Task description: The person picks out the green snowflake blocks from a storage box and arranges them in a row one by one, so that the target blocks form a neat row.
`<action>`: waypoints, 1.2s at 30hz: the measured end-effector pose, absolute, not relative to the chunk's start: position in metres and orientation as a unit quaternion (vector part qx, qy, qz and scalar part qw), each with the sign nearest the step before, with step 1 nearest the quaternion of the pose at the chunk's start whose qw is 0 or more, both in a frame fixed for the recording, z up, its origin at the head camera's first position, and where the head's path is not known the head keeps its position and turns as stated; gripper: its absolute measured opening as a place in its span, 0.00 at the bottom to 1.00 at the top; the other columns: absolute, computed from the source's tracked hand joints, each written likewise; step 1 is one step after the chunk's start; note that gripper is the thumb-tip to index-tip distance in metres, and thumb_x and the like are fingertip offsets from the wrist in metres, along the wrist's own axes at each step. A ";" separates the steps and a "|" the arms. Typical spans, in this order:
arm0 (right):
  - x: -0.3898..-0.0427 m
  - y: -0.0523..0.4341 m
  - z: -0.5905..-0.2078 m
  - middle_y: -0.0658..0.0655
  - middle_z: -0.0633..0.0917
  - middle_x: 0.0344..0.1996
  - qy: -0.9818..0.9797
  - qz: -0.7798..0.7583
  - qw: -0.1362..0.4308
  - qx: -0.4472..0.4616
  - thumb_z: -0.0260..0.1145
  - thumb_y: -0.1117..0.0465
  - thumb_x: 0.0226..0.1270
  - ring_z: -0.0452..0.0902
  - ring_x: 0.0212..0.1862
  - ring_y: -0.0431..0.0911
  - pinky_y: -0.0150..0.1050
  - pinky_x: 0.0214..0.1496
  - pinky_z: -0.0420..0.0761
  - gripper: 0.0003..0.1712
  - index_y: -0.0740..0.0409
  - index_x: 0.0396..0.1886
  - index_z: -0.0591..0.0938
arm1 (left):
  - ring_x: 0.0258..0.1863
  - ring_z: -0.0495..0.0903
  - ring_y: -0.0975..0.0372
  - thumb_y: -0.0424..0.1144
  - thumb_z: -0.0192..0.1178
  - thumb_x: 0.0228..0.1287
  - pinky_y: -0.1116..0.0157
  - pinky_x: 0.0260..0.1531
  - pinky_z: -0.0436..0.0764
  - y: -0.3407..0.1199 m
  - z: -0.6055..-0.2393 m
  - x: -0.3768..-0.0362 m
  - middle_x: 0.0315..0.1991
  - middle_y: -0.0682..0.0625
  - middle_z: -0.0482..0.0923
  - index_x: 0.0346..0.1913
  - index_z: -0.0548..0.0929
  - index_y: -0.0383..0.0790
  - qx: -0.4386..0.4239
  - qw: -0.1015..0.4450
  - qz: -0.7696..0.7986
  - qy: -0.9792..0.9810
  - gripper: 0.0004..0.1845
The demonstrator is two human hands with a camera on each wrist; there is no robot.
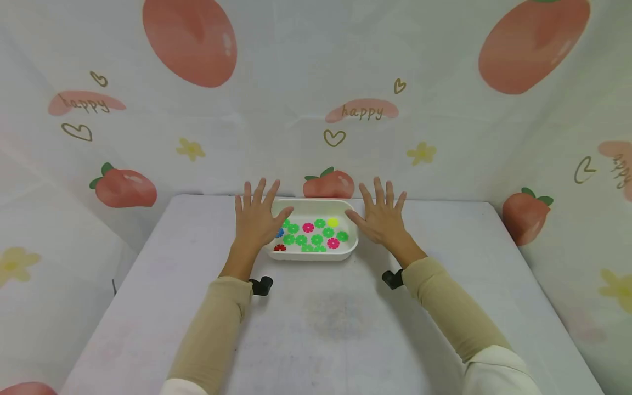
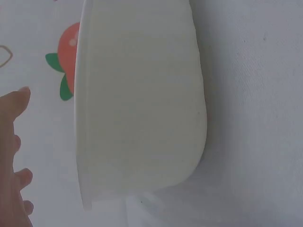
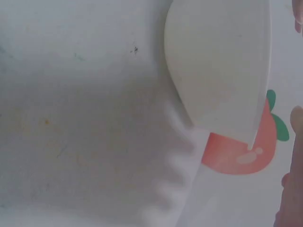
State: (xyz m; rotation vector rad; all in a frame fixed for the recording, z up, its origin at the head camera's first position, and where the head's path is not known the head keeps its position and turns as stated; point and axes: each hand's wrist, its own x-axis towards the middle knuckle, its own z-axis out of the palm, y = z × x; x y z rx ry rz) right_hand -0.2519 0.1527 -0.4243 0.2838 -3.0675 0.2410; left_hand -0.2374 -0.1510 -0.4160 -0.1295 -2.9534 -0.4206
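A white plastic basin (image 1: 311,256) stands toward the far edge of the table. Inside it lie several small flower-shaped discs, most of them green (image 1: 316,240), along with pink, red, blue and yellow ones. My left hand (image 1: 255,219) is spread over the basin's left end, its thumb reaching across the rim. On the other side my right hand (image 1: 382,220) spreads its fingers by the right end, thumb near the rim. Neither hand holds anything. The left wrist view shows the basin's outer wall (image 2: 142,104); the right wrist view shows its other end (image 3: 220,66).
A white-covered table (image 1: 321,329) spreads under both arms, with a faint stain in front of the basin. Behind it hangs a white cloth (image 1: 281,148) printed with peaches, hearts and flowers. Each wrist carries a small black camera mount (image 1: 261,286).
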 end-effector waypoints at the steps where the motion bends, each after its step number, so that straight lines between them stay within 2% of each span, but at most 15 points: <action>1: -0.252 0.152 -0.424 0.59 0.33 0.77 -0.992 0.080 0.024 0.094 0.36 0.23 0.63 0.26 0.77 0.63 0.72 0.70 0.27 0.50 0.41 0.78 0.41 | 0.77 0.31 0.46 0.71 0.41 0.63 0.38 0.73 0.36 -0.153 -0.416 -0.237 0.79 0.50 0.38 0.75 0.41 0.67 -0.042 0.078 -0.142 -0.986 0.41; 14: -0.250 0.133 -0.416 0.59 0.38 0.77 -0.985 0.110 0.015 0.134 0.38 0.23 0.64 0.29 0.77 0.63 0.70 0.72 0.31 0.50 0.45 0.77 0.45 | 0.77 0.41 0.43 0.64 0.50 0.63 0.36 0.71 0.47 -0.173 -0.424 -0.228 0.78 0.45 0.46 0.76 0.49 0.60 -0.029 0.065 -0.221 -0.973 0.41; 21: -0.248 0.117 -0.406 0.58 0.43 0.77 -0.974 0.143 0.024 0.174 0.44 0.26 0.64 0.36 0.77 0.62 0.69 0.74 0.38 0.51 0.45 0.78 0.42 | 0.77 0.44 0.46 0.64 0.53 0.63 0.34 0.68 0.53 -0.184 -0.436 -0.225 0.78 0.51 0.46 0.74 0.48 0.68 0.003 0.040 -0.303 -0.952 0.40; 26: -0.248 0.106 -0.401 0.59 0.48 0.75 -0.962 0.181 0.031 0.200 0.49 0.29 0.65 0.42 0.75 0.63 0.68 0.73 0.44 0.49 0.48 0.76 0.49 | 0.76 0.49 0.50 0.61 0.55 0.63 0.39 0.70 0.56 -0.191 -0.444 -0.224 0.77 0.53 0.51 0.73 0.53 0.67 0.006 0.048 -0.357 -0.933 0.37; 30: -0.249 0.099 -0.401 0.60 0.50 0.75 -0.952 0.216 0.025 0.213 0.53 0.30 0.64 0.45 0.74 0.60 0.64 0.72 0.55 0.46 0.49 0.74 0.54 | 0.76 0.52 0.51 0.62 0.55 0.63 0.41 0.70 0.57 -0.196 -0.447 -0.221 0.76 0.52 0.54 0.73 0.56 0.66 0.014 0.040 -0.388 -0.921 0.36; 33: -0.250 0.093 -0.402 0.60 0.51 0.74 -0.947 0.234 0.016 0.219 0.55 0.31 0.63 0.43 0.75 0.58 0.63 0.71 0.60 0.46 0.47 0.74 0.54 | 0.74 0.57 0.51 0.61 0.56 0.64 0.45 0.70 0.62 -0.199 -0.449 -0.218 0.74 0.50 0.59 0.70 0.63 0.62 0.018 0.032 -0.417 -0.908 0.33; 36: -0.251 0.089 -0.403 0.59 0.55 0.72 -0.943 0.239 0.011 0.231 0.58 0.33 0.63 0.43 0.75 0.57 0.61 0.71 0.63 0.46 0.50 0.73 0.56 | 0.71 0.63 0.52 0.58 0.56 0.65 0.48 0.67 0.68 -0.200 -0.451 -0.216 0.72 0.51 0.62 0.68 0.67 0.59 0.025 0.018 -0.455 -0.890 0.30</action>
